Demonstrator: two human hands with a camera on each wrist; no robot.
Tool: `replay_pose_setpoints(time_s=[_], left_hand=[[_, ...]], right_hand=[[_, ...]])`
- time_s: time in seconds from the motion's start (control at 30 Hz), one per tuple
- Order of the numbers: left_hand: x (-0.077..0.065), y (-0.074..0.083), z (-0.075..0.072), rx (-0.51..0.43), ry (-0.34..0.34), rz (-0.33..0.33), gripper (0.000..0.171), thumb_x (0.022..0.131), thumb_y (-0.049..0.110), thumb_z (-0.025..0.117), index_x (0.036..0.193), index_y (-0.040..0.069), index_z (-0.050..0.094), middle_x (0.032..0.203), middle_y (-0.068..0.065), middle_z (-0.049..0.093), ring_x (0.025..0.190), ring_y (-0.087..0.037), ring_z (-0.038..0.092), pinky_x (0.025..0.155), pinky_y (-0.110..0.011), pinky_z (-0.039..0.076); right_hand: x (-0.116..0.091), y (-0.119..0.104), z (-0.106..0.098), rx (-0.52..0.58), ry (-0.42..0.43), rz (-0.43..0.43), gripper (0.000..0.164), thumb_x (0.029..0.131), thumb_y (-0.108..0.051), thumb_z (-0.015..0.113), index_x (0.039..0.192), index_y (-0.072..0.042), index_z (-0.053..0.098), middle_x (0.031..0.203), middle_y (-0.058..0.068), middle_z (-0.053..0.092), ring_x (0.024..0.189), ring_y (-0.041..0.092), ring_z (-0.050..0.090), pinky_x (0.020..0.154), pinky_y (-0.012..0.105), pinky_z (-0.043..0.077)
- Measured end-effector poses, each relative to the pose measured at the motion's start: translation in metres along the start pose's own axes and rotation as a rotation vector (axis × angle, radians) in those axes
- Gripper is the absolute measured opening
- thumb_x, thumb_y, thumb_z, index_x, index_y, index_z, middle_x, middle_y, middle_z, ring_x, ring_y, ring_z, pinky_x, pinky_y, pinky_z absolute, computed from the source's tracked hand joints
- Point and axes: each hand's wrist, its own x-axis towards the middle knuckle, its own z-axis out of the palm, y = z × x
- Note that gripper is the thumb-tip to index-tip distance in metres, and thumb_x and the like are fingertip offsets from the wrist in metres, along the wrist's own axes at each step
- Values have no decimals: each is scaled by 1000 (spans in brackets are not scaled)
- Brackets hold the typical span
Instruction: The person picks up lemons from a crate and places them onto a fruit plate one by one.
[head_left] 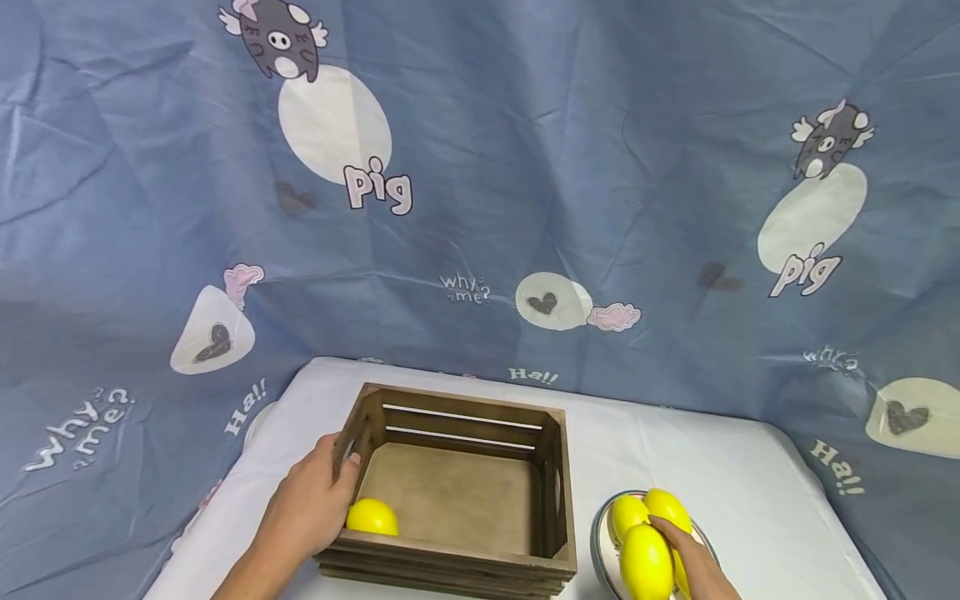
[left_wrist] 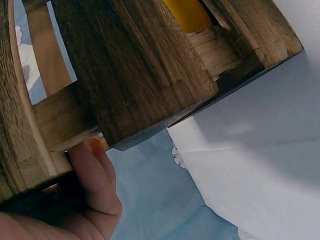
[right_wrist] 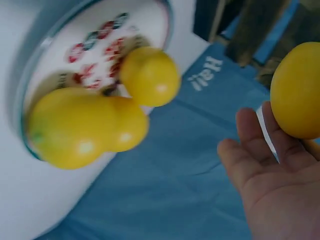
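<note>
My left hand (head_left: pixel 306 503) grips the left end wall of a brown wooden crate (head_left: pixel 450 553), its thumb over the rim by the handle slot. In the left wrist view, the left hand (left_wrist: pixel 99 192) is partly hidden behind the slats. One lemon (head_left: pixel 372 517) lies in the crate's near left corner. At the right, my right hand (head_left: pixel 699 567) holds a lemon (head_left: pixel 647 563) over a round plate (head_left: pixel 597 546). In the right wrist view, that lemon (right_wrist: pixel 299 92) sits at the fingertips, cut off by the frame. More lemons (right_wrist: pixel 75 129) lie on the plate.
A white-covered table (head_left: pixel 712 450) carries the crate and the plate, with the plate right of the crate. Behind and around the table hangs a blue printed cloth (head_left: pixel 465 208). The crate's walls stand up around its flat floor (head_left: pixel 457 492).
</note>
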Motion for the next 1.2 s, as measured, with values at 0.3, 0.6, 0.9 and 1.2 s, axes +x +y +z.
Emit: replay_pose_setpoints(time_s=[0.3,0.6,0.9,1.2], left_hand=[[1,0,0,-3,-5,-1,53,111,28,46,147,-10,46,133,-33,63,117,-53,63,90,-68,51],[0,2,-1,-4,2,-5,53,110,28,48,146,-10,47,129,-32,65,114,-52,65,87,-67,53],[0,3,-1,5,2,-9,52,110,28,48,146,-9,47,128,-31,66,114,-52,65,86,-66,53],[0,2,-1,15,15,-6,53,109,30,49,145,-9,49,124,-28,68,112,-50,66,86,-65,53]], right_hand=[[-14,17,28,-139,289,-18,91,53,-40,104,126,-4,63,114,5,66,104,29,63,85,56,55],[-15,27,46,-259,411,-73,91,51,-45,103,124,-3,67,114,2,63,102,20,58,82,52,56],[-22,26,64,-240,479,-13,98,51,-34,102,132,-3,56,116,6,62,108,24,54,88,45,46],[-18,39,62,-239,462,-72,80,57,-38,100,120,-1,69,110,9,71,106,28,61,88,49,55]])
